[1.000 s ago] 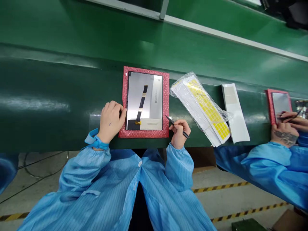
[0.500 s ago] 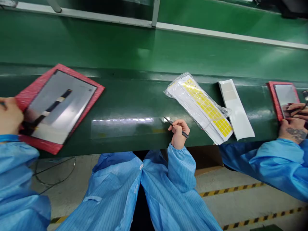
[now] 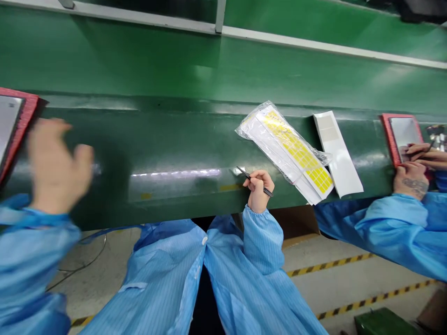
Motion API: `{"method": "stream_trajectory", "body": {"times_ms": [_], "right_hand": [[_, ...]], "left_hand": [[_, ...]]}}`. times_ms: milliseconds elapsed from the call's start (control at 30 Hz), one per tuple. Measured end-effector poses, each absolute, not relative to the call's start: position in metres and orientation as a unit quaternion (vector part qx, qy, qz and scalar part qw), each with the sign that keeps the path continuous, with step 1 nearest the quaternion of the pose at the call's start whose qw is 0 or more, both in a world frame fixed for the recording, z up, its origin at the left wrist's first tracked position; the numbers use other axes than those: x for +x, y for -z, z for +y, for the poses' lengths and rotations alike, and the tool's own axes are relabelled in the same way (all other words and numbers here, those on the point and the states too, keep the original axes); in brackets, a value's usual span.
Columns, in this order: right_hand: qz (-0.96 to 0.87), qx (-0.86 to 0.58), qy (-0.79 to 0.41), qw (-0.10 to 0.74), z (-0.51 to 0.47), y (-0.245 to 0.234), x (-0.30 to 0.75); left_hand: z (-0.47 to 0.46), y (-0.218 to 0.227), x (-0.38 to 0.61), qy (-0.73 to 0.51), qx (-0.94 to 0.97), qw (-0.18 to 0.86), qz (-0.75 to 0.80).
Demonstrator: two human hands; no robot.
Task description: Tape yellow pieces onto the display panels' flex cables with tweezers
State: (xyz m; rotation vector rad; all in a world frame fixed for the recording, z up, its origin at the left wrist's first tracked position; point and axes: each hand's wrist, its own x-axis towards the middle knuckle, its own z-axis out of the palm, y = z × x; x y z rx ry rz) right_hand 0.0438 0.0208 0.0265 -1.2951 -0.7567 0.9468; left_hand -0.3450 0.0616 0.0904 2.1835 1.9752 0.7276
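In the head view, the left hand (image 3: 57,167) is blurred, spread wide with nothing visible in it, just right of a panel (image 3: 7,123) at the far left; whether they touch cannot be told. Red bubble wrap (image 3: 30,106) lies beneath the panel, probably as cushioning. The right hand (image 3: 258,190) closes its fingers around a slim black tool (image 3: 244,173) like a pen, likely for fine control. Farther right, bagged yellow label sheets (image 3: 296,146) and a white strip (image 3: 344,163) separate it from a co-worker's hand (image 3: 412,180).
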Motion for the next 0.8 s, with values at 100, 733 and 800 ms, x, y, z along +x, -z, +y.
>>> {"method": "stream_trajectory", "body": {"times_ms": [100,733,800], "right_hand": [[-0.342,-0.569,-0.412,0.624,0.016,-0.027,0.046],[-0.502,-0.619,-0.391,0.46,-0.009,-0.041,0.018],[-0.523,-0.625,-0.376,0.442,-0.008,-0.041,0.015]], "left_hand": [[0.024,-0.059,-0.263,-0.146,0.824,0.08,0.541],[-0.006,-0.042,-0.197,-0.128,0.883,0.169,0.42],[-0.008,-0.042,-0.19,-0.121,0.877,0.171,0.432]]}}
